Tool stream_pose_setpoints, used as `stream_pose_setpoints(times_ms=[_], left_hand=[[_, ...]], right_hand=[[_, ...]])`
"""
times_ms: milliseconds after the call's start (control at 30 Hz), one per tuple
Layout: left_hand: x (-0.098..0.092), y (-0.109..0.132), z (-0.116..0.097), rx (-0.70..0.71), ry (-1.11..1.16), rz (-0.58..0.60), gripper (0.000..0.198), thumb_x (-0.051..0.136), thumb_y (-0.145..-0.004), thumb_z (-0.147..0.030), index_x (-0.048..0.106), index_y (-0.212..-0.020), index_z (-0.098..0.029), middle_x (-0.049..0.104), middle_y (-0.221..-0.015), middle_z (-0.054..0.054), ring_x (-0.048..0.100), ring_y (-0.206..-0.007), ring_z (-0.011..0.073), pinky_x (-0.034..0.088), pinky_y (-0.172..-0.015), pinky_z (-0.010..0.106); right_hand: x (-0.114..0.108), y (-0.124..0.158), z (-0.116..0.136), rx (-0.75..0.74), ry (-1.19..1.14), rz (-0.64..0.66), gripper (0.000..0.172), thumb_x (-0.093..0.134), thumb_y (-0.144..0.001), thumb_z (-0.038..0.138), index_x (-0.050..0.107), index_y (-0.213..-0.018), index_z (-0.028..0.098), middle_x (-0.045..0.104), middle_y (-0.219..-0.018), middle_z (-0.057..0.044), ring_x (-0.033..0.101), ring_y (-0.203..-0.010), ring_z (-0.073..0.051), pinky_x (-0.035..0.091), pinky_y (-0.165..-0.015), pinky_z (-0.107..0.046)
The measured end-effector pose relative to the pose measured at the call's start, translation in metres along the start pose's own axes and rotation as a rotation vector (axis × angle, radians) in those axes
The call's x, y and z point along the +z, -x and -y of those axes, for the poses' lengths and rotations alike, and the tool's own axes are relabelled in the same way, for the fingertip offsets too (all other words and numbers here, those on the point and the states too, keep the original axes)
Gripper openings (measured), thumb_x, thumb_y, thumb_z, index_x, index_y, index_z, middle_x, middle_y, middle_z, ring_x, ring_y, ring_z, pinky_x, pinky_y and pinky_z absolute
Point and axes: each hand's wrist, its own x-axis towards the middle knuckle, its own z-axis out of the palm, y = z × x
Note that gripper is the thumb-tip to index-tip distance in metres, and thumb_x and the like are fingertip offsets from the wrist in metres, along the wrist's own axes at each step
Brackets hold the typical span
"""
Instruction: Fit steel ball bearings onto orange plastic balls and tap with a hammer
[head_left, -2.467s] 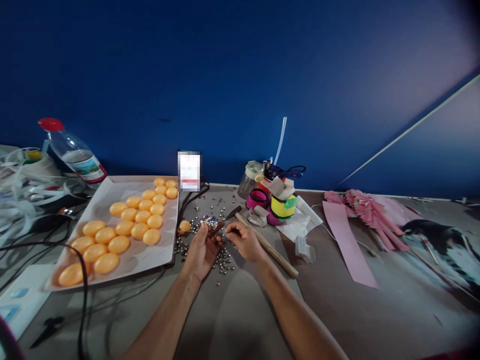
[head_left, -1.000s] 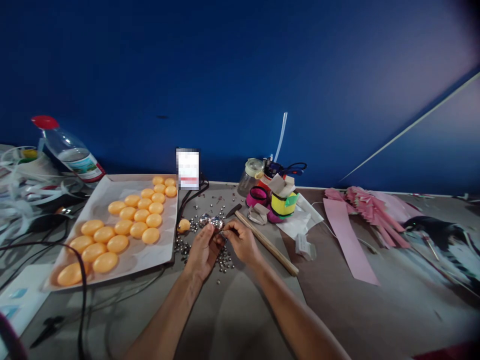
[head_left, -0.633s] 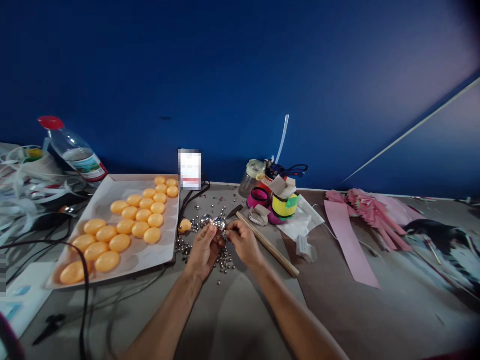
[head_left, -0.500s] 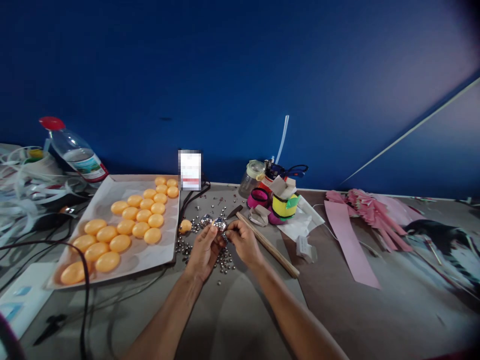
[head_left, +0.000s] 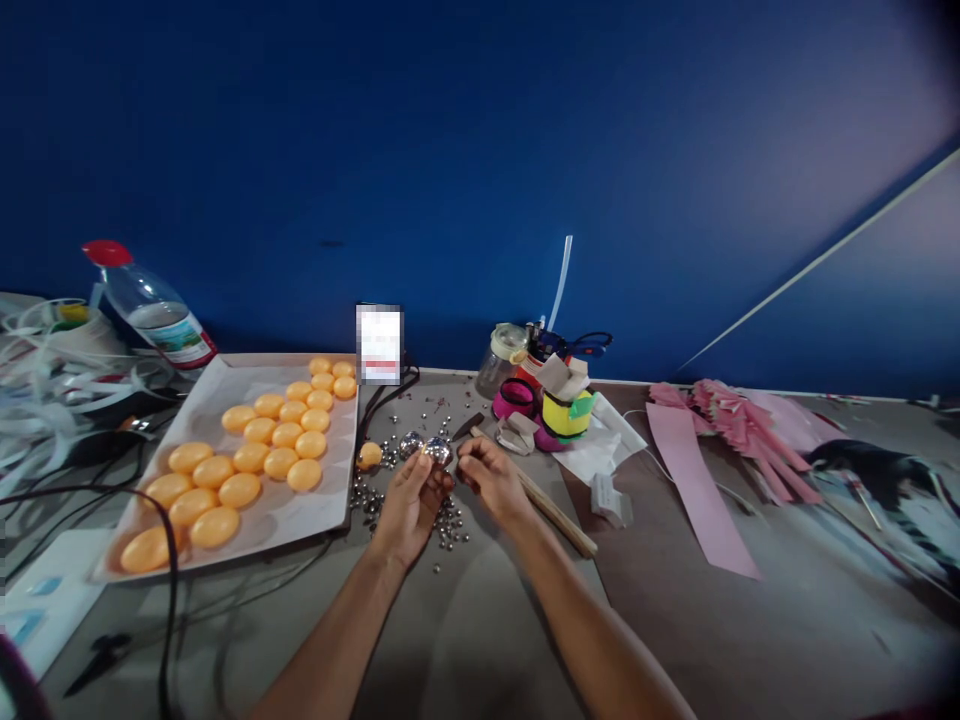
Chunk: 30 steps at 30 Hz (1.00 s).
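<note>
Your right hand (head_left: 491, 480) has drawn slightly off your left hand (head_left: 407, 500), which apparently alone now steadies the shiny silver metallic ball (head_left: 438, 451) above scattered small silver beads (head_left: 450, 524). Right fingers curled narrow; contents unclear.

The silver ball (head_left: 438, 449) and small beads (head_left: 450, 527) look glossy metal, the hammer handle (head_left: 561, 514) matt wood.

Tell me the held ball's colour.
Shiny silver; the held ball shows best in the head view.
</note>
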Motion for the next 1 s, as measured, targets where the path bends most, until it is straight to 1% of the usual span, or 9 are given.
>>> stream_pose_setpoints(times_ms=[67,133,233,300,533,633,733,800,1000], left_hand=[[0.001,0.000,-0.004,-0.006,0.045,0.005,0.018,0.074,-0.069,-0.025,0.062,-0.080,-0.017,0.065,-0.076,-0.001,0.062,-0.068,0.0118,0.051,-0.071,0.026],[0.001,0.001,-0.008,-0.013,0.064,0.017,0.024,0.075,-0.068,-0.022,0.062,-0.088,-0.018,0.065,-0.079,-0.001,0.064,-0.074,0.0133,0.052,-0.076,0.028],[0.002,0.002,-0.011,-0.008,0.022,0.016,0.042,0.075,-0.066,-0.018,0.060,-0.105,-0.021,0.065,-0.082,-0.001,0.063,-0.073,0.0116,0.052,-0.071,0.023],[0.003,0.002,-0.010,0.002,-0.015,0.017,0.048,0.075,-0.066,-0.016,0.059,-0.111,-0.023,0.064,-0.083,-0.001,0.063,-0.071,0.0102,0.051,-0.066,0.020],[0.000,0.000,-0.003,0.017,-0.112,0.065,0.050,0.075,-0.066,-0.017,0.058,-0.113,-0.025,0.064,-0.082,-0.001,0.061,-0.065,0.0085,0.047,-0.061,0.018],[0.001,0.001,-0.003,0.026,-0.108,0.048,0.053,0.075,-0.065,-0.016,0.058,-0.113,-0.026,0.063,-0.081,-0.002,0.063,-0.068,0.0095,0.048,-0.064,0.019],[0.004,0.001,-0.004,0.022,-0.074,0.009,0.052,0.073,-0.066,-0.015,0.058,-0.114,-0.025,0.064,-0.086,-0.001,0.064,-0.074,0.0109,0.050,-0.069,0.020],[0.005,0.001,-0.005,0.019,-0.056,-0.020,0.049,0.072,-0.068,-0.017,0.057,-0.115,-0.024,0.065,-0.087,0.000,0.065,-0.076,0.0126,0.051,-0.071,0.023],[0.002,0.000,-0.004,0.019,-0.094,-0.015,0.046,0.072,-0.069,-0.022,0.057,-0.113,-0.024,0.067,-0.090,0.002,0.065,-0.074,0.0146,0.052,-0.069,0.025]], right_hand=[[-0.009,-0.007,-0.001,0.007,-0.176,-0.035,0.018,0.062,-0.065,0.024,0.056,-0.081,0.020,0.051,-0.063,0.005,0.047,-0.053,-0.009,0.039,-0.053,-0.023],[-0.016,-0.012,-0.003,0.006,-0.245,-0.092,0.021,0.063,-0.060,0.019,0.057,-0.079,0.020,0.056,-0.069,0.003,0.052,-0.058,-0.010,0.041,-0.056,-0.024],[-0.019,-0.016,-0.009,0.033,-0.248,-0.140,0.016,0.064,-0.058,0.018,0.055,-0.072,0.019,0.057,-0.066,0.003,0.053,-0.056,-0.011,0.044,-0.056,-0.025],[-0.017,-0.015,-0.012,0.053,-0.249,-0.135,0.016,0.066,-0.060,0.020,0.056,-0.072,0.019,0.058,-0.065,0.003,0.053,-0.054,-0.010,0.045,-0.056,-0.025],[-0.009,-0.009,-0.006,0.121,-0.281,-0.092,0.022,0.073,-0.062,0.031,0.057,-0.073,0.019,0.053,-0.060,0.006,0.045,-0.044,-0.006,0.038,-0.044,-0.020],[-0.008,-0.008,-0.004,0.135,-0.313,-0.049,0.022,0.074,-0.061,0.032,0.059,-0.070,0.019,0.053,-0.058,0.005,0.047,-0.047,-0.007,0.043,-0.050,-0.021],[-0.009,-0.007,-0.002,0.155,-0.346,-0.011,0.022,0.076,-0.059,0.029,0.062,-0.072,0.018,0.058,-0.063,0.003,0.055,-0.057,-0.010,0.048,-0.060,-0.024],[-0.009,-0.006,0.000,0.154,-0.349,0.009,0.023,0.077,-0.057,0.026,0.063,-0.074,0.019,0.059,-0.067,0.003,0.056,-0.058,-0.010,0.048,-0.061,-0.024],[-0.006,-0.004,0.001,0.125,-0.255,-0.008,0.021,0.073,-0.062,0.029,0.058,-0.074,0.019,0.055,-0.059,0.006,0.047,-0.043,-0.007,0.038,-0.045,-0.020]])
